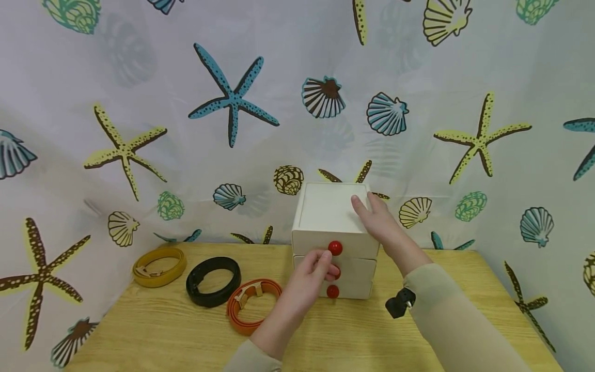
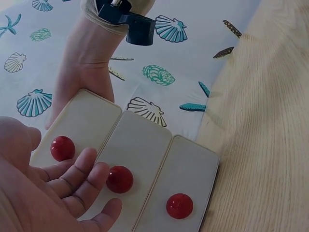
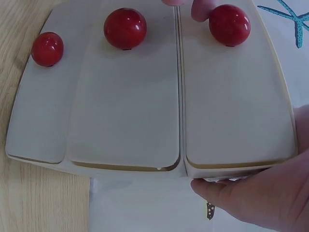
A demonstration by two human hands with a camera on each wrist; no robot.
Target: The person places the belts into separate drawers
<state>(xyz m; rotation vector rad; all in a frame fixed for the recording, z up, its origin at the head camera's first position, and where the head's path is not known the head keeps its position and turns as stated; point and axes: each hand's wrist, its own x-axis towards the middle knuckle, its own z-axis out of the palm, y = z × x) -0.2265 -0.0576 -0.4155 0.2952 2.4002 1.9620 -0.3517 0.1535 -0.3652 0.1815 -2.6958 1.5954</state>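
A white drawer box (image 1: 335,206) with three stacked drawers stands at the back of the table. Each drawer has a round red knob; the top knob (image 1: 335,248) is nearest my left hand (image 1: 312,276). That hand is in front of the drawers, its fingertips close to the top and middle knobs, fingers loosely bent and gripping nothing. In the left wrist view, the middle knob (image 2: 119,179) is just past the fingertips. My right hand (image 1: 378,217) rests on the box's upper right edge, fingers and thumb extended. The right wrist view has this hand (image 3: 260,193) against the box's side.
Left of the box, three coiled belts lie on the wooden table (image 1: 153,325): a mustard one (image 1: 160,279), a black one (image 1: 214,299) and an orange one (image 1: 241,325). A curtain (image 1: 297,51) with starfish and shells hangs behind. A black camera mount (image 1: 400,304) sits at my right wrist.
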